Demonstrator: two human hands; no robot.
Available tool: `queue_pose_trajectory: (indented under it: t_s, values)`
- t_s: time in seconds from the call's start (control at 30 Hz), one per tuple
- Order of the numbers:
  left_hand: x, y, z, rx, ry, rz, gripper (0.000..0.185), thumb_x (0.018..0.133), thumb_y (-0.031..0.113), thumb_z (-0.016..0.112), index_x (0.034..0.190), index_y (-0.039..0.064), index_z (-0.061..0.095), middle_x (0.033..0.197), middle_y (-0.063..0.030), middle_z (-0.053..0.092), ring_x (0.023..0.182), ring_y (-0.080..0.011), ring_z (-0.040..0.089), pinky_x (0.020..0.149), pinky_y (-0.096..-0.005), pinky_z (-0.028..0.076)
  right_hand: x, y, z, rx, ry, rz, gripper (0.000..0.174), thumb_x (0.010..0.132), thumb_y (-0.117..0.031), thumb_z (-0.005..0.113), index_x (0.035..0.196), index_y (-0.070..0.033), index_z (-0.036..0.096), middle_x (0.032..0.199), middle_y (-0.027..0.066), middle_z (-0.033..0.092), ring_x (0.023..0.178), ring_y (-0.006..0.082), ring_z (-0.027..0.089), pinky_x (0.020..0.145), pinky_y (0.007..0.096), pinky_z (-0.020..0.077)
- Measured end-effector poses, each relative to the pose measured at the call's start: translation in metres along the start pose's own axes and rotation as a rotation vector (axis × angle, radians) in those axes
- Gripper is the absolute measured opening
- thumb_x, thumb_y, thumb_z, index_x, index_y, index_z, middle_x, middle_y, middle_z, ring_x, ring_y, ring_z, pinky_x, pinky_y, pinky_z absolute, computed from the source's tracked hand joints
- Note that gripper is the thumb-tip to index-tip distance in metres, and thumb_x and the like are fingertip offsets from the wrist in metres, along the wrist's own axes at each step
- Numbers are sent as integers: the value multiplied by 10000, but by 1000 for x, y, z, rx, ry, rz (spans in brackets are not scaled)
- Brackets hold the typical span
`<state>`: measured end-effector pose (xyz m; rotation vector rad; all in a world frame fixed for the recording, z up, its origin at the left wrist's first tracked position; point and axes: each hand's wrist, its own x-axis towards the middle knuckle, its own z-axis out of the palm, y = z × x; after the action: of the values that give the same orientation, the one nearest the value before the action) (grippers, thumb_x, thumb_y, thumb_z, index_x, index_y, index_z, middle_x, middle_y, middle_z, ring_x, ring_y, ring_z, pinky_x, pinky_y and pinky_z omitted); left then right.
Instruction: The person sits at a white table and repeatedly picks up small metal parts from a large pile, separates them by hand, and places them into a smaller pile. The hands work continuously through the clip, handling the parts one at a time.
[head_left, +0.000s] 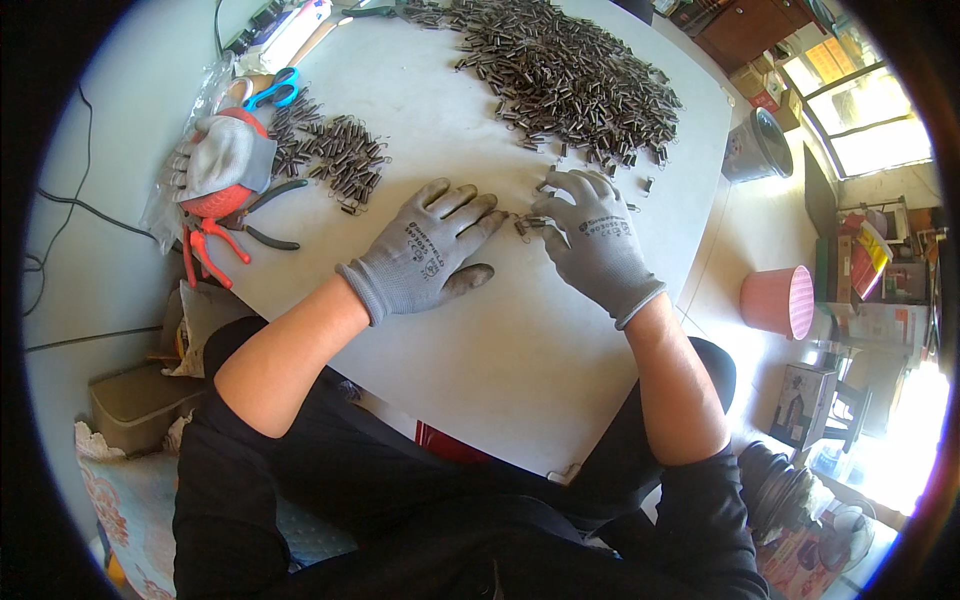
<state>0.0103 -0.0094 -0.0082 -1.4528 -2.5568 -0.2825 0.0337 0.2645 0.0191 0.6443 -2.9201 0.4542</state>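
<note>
My left hand (435, 251), in a grey coated work glove, lies palm down on the white table (480, 352), fingers a little apart, its index fingertip close to a few small metal springs (523, 225). In a matching glove, my right hand (596, 232) curves its fingers over these springs; whether it grips any is hidden. A large pile of dark hooked coil springs (570, 75) covers the far side of the table. Beyond my left hand is a smaller pile of springs (349, 157). A single spring (648, 184) lies right of my right hand.
At the table's left are pliers with red handles (214, 251), pliers with black handles (274, 217), a grey glove on a red round object (217, 161) and blue-handled scissors (279, 90). On the floor at right stand a pink bin (776, 302) and a grey bucket (757, 146).
</note>
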Motion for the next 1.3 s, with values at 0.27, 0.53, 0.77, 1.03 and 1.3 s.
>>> queue_pose_trajectory:
  t_s: [0.27,0.53,0.77,1.03,1.3]
  values:
    - [3,3,-4,-42,-9,-3,643,1017,492,611,1470,36,608,1463,-183,620,1418,-369,524,1238,-561,355,0,-3,2,60,22,23,328,881,-120,737,1208,-115,762,1441,130,615,1399,405,518,1212,537,415]
    - [8,4,-4,-107,-37,2,614,990,449,657,1441,36,616,1477,-192,599,1427,-386,514,1236,-572,365,7,-5,14,45,77,-35,230,891,-50,671,1099,-105,753,1445,147,608,1408,416,504,1205,550,412]
    - [7,4,4,-91,56,-9,595,974,461,676,1381,27,671,1450,-158,623,1415,-355,520,1226,-546,381,7,-7,11,91,43,-27,215,911,-65,658,1097,-101,760,1435,154,610,1403,417,505,1213,553,401]
    - [5,1,3,-80,-41,-48,668,1018,480,604,1525,47,555,1551,-215,546,1459,-399,482,1266,-569,335,6,-8,10,24,70,-62,231,908,-111,686,1123,-89,765,1378,147,642,1375,399,532,1236,557,376]
    - [4,1,-4,-48,-85,-103,658,1004,484,632,1499,54,582,1489,-210,563,1441,-392,480,1264,-573,335,4,-1,8,-67,104,-57,196,871,-185,722,1026,-79,779,1315,144,679,1292,357,593,1232,541,361]
